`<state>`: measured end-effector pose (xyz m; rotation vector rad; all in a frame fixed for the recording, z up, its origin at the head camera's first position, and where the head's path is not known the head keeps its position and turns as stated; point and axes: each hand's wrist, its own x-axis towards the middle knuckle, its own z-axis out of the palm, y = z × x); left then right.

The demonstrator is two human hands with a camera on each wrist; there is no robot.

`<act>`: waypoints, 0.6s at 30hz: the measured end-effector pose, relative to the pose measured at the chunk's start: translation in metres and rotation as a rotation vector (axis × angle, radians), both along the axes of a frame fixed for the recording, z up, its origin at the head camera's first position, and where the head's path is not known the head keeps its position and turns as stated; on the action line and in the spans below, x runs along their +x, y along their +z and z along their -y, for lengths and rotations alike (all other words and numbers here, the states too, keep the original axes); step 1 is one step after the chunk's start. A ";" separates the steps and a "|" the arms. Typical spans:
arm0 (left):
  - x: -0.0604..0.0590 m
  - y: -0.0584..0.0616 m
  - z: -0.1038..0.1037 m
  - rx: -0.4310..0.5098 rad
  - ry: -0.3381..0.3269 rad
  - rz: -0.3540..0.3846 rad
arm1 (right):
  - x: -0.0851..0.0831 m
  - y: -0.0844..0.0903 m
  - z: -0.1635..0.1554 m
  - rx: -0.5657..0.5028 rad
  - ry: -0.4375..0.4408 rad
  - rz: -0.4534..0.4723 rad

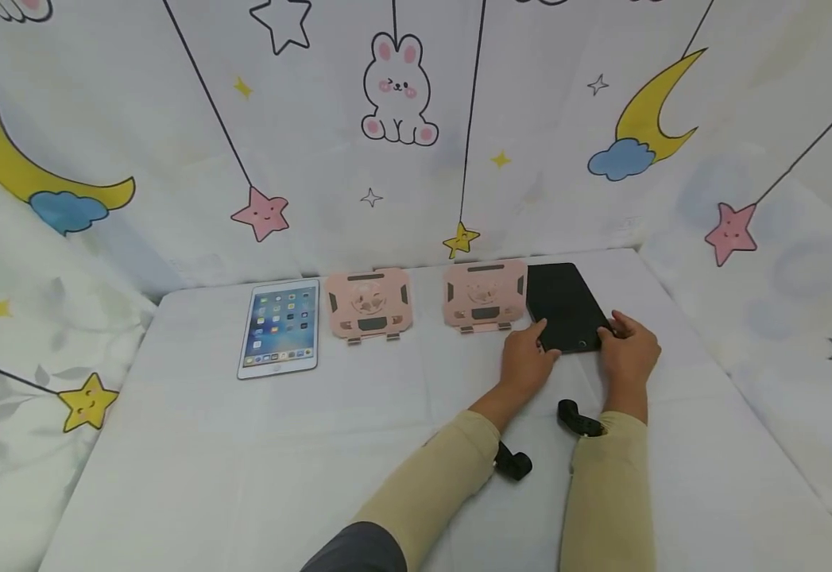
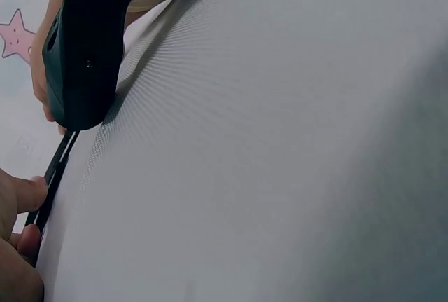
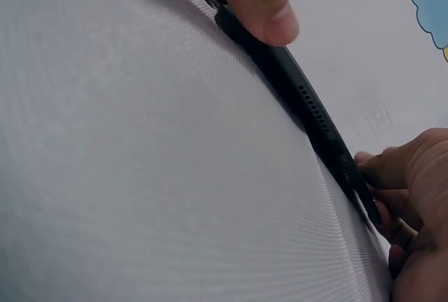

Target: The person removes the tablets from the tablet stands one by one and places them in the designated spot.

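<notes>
A black tablet (image 1: 566, 302) with a dark screen lies at the back right of the white-covered table (image 1: 244, 461). My left hand (image 1: 540, 338) pinches its near left corner. My right hand (image 1: 612, 330) grips its near right corner, fingers curled over the edge. The left wrist view shows the tablet's thin edge (image 2: 56, 169) between my left fingertips (image 2: 24, 197). From the right wrist camera, my right thumb (image 3: 262, 8) presses on the tablet's edge (image 3: 308, 106), and my left hand (image 3: 413, 197) holds the far corner.
A pink folding stand (image 1: 485, 295) sits just left of the black tablet, and a second pink stand (image 1: 369, 304) further left. A white tablet (image 1: 281, 327) with a lit screen lies beside that one. Patterned cloth walls enclose the table on three sides.
</notes>
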<state>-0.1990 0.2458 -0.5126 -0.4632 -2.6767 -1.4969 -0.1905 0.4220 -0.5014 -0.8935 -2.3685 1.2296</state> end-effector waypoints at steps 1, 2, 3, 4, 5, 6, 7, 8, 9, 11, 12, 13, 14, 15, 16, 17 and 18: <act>0.000 0.000 -0.001 -0.003 0.005 0.000 | 0.000 0.000 0.000 0.004 0.003 0.004; 0.001 0.001 -0.001 0.002 0.007 0.005 | 0.001 0.000 -0.001 0.002 0.005 0.008; 0.001 0.000 -0.002 -0.001 0.015 0.000 | 0.001 -0.001 -0.001 -0.001 0.008 0.009; 0.001 0.000 -0.002 -0.007 0.024 0.002 | 0.002 -0.001 -0.001 -0.003 0.012 0.015; 0.002 0.000 -0.003 -0.015 0.033 0.002 | 0.002 -0.001 -0.001 -0.006 0.016 0.020; 0.002 0.001 -0.004 -0.032 0.044 -0.003 | 0.002 -0.001 -0.001 -0.009 0.017 0.024; 0.003 0.001 -0.005 -0.049 0.054 -0.009 | 0.002 -0.001 -0.002 -0.012 0.017 0.025; 0.004 0.002 -0.006 -0.066 0.063 -0.014 | 0.002 -0.001 -0.002 -0.016 0.018 0.026; 0.004 0.002 -0.008 -0.082 0.072 -0.021 | 0.002 -0.001 -0.002 -0.015 0.018 0.026; 0.004 0.003 -0.009 -0.111 0.086 -0.029 | 0.002 -0.001 -0.003 -0.016 0.019 0.025; 0.004 0.003 -0.010 -0.124 0.089 -0.032 | 0.002 -0.001 -0.003 -0.018 0.015 0.026; 0.004 0.003 -0.010 -0.132 0.088 -0.032 | 0.002 -0.001 -0.003 -0.022 0.012 0.029; 0.004 0.003 -0.010 -0.135 0.086 -0.031 | 0.002 -0.002 -0.003 -0.026 0.009 0.031; 0.003 0.002 -0.010 -0.132 0.080 -0.032 | 0.002 -0.002 -0.003 -0.030 0.005 0.032; 0.003 0.002 -0.009 -0.124 0.066 -0.030 | 0.002 -0.002 -0.003 -0.034 -0.001 0.031; 0.001 0.001 -0.008 -0.113 0.055 -0.027 | 0.002 -0.003 -0.003 -0.038 -0.010 0.031; 0.000 0.000 -0.007 -0.094 0.038 -0.024 | 0.002 -0.003 -0.003 -0.056 -0.022 0.024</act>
